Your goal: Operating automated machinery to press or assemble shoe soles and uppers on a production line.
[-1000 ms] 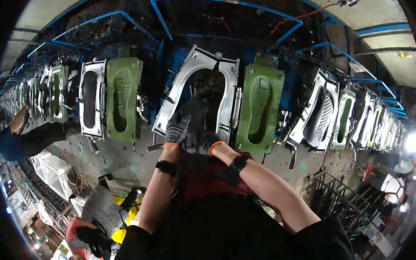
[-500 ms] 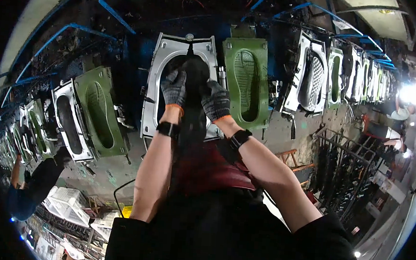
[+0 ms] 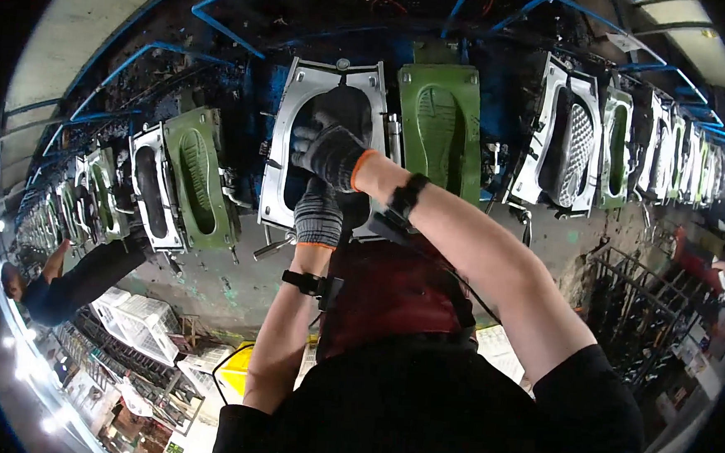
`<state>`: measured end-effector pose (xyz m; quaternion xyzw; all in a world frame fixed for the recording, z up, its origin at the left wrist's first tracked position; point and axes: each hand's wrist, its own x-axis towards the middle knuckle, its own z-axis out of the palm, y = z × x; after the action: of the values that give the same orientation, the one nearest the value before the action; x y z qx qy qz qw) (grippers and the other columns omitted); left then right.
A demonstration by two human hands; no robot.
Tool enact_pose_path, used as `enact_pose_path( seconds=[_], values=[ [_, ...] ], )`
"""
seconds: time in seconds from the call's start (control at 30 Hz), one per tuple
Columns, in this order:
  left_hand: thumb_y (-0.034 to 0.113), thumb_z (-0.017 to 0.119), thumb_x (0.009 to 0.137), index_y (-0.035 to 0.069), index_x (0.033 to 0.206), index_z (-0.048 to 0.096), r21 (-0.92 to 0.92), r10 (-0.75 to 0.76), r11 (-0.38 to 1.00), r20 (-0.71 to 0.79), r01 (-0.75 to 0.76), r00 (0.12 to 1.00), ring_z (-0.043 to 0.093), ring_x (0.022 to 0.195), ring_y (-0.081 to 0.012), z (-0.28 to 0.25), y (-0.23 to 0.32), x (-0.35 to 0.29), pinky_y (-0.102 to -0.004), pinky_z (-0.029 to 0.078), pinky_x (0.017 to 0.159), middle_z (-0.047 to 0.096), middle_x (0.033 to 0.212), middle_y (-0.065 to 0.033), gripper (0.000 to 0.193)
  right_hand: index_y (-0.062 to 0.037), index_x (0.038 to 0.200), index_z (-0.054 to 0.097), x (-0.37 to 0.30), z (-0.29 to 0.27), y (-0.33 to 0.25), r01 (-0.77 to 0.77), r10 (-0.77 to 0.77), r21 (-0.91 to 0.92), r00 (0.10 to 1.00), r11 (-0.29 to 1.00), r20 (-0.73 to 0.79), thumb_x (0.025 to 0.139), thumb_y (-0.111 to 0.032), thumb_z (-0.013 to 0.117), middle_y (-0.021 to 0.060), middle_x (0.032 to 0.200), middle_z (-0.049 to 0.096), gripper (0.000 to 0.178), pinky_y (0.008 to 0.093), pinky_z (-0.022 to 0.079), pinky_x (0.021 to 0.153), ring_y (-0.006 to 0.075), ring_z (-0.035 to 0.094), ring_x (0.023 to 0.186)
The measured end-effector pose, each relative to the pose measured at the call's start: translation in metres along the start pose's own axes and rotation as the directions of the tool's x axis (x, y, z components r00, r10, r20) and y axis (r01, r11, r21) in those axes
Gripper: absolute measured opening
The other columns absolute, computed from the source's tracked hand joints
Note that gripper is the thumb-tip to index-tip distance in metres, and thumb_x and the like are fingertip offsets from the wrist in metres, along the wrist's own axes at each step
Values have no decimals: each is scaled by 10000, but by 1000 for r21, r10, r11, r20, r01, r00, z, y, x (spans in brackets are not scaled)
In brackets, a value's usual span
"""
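Observation:
A dark, shoe-shaped upper (image 3: 355,106) sits within the silver mould frame (image 3: 282,163) in front of me; its lower end is lost in shadow and behind my hands. My right hand (image 3: 334,154), in a grey knit glove with an orange cuff, reaches across to the left side of the upper, fingers bent onto its edge. Below it, my left hand (image 3: 318,215) in a matching glove points upward, closed at the upper's lower left; its fingertips are partly covered by the right hand. Joined at the frame's right is a green mould half (image 3: 436,135) with a sole-shaped hollow.
More silver and green moulds run off both ways, including a silver mould with a studded dark sole (image 3: 576,156) and a green mould (image 3: 195,175). A lever handle (image 3: 271,250) juts out below the frame. Another person (image 3: 51,290) bends at far left. White crates (image 3: 137,321) stand behind.
My right hand has moved left across the upper, and my left hand has dropped lower beneath it. Before, they were side by side on its two edges. The view has shifted slightly.

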<state>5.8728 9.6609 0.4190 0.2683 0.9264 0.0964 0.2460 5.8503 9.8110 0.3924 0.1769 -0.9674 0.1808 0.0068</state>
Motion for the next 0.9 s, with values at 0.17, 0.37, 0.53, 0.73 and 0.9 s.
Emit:
enact_pose_path(
  seconds=[0.17, 0.37, 0.53, 0.73, 0.9],
  values=[
    [515, 782, 809, 57, 1590, 308, 109, -178, 977, -72, 185, 981, 469, 1414, -334, -58, -75, -50, -434, 404, 1176, 494, 1521, -221, 1022, -165, 944, 802, 42, -16, -43, 74, -6, -255, 966, 964, 260, 825, -241, 699, 102, 1244, 716, 175, 540, 450, 1029, 335, 634, 1179],
    [470, 862, 721, 86, 1638, -75, 386, -243, 921, 475, 48, 846, 436, 1427, -407, -35, -117, -80, -480, 398, 1173, 266, 1641, -281, 1366, -232, 1099, 799, 20, -28, -33, 2, 28, -91, 945, 996, 325, 823, -229, 702, 80, 1618, 425, 293, 585, 327, 1198, 331, 362, 1507],
    [523, 748, 861, -131, 1576, 6, 183, -27, 979, 569, -95, 822, 617, 1240, -398, -24, -47, -98, -440, 528, 997, 483, 1492, -319, 1220, -170, 1173, 752, -21, -6, -24, -103, 110, -109, 992, 989, 57, 755, -353, 782, 132, 1438, 568, 457, 559, 346, 1161, 349, 443, 1412],
    [422, 678, 928, 8, 1498, 430, -28, 204, 977, -181, -213, 962, 635, 1108, -433, -18, -96, -42, -509, 506, 961, 641, 1276, -249, 746, 1, 1541, 396, -83, 25, -117, -531, 567, 217, 806, 819, -168, 771, -383, 792, 224, 1650, 287, 947, 578, 247, 1222, 454, 292, 1503],
    [360, 623, 956, 17, 1463, 470, 0, 346, 894, -638, -449, 688, 531, 1269, -417, -93, -13, 68, -533, 418, 1073, 572, 1379, -237, 631, 59, 1579, 245, -105, 37, -220, -732, 746, 161, 664, 662, -50, 770, -618, 742, 292, 1671, 159, 1166, 570, 130, 1258, 478, 161, 1542]
  ],
)
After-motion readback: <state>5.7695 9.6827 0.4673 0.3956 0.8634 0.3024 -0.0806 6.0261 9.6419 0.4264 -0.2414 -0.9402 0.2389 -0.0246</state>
